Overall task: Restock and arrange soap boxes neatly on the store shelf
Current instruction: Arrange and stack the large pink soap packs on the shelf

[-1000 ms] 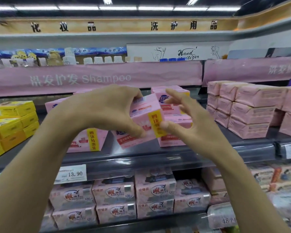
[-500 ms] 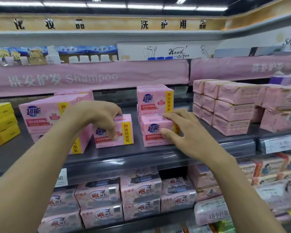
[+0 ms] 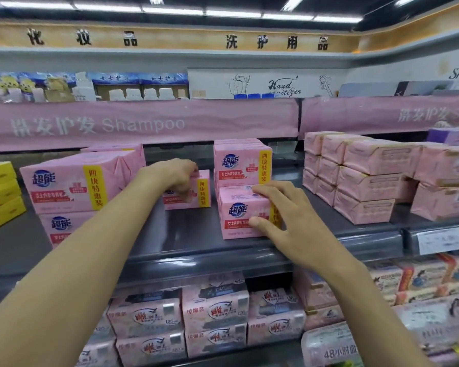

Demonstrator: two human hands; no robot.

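Pink soap boxes with a blue logo and a yellow side strip stand on the grey shelf (image 3: 196, 234). My left hand (image 3: 175, 176) grips a small pink box (image 3: 199, 192) standing deep on the shelf, fingers curled over its top. My right hand (image 3: 284, 210) holds the front pink box (image 3: 239, 215), thumb on its face and fingers over its top right corner. Behind that box stands a taller stacked pink box (image 3: 239, 162). At the left a stack of two larger pink boxes (image 3: 69, 186) faces forward.
Yellow boxes (image 3: 0, 192) fill the left end. Plain pink wrapped packs (image 3: 366, 178) are stacked at the right. A pink Shampoo banner (image 3: 143, 123) hangs above. The lower shelf holds pink packs (image 3: 212, 319), and a price label (image 3: 440, 241) sits on the shelf edge.
The box I held up in both hands now stands on the shelf. My left hand pushed it further back, and my right hand closed round the front box.
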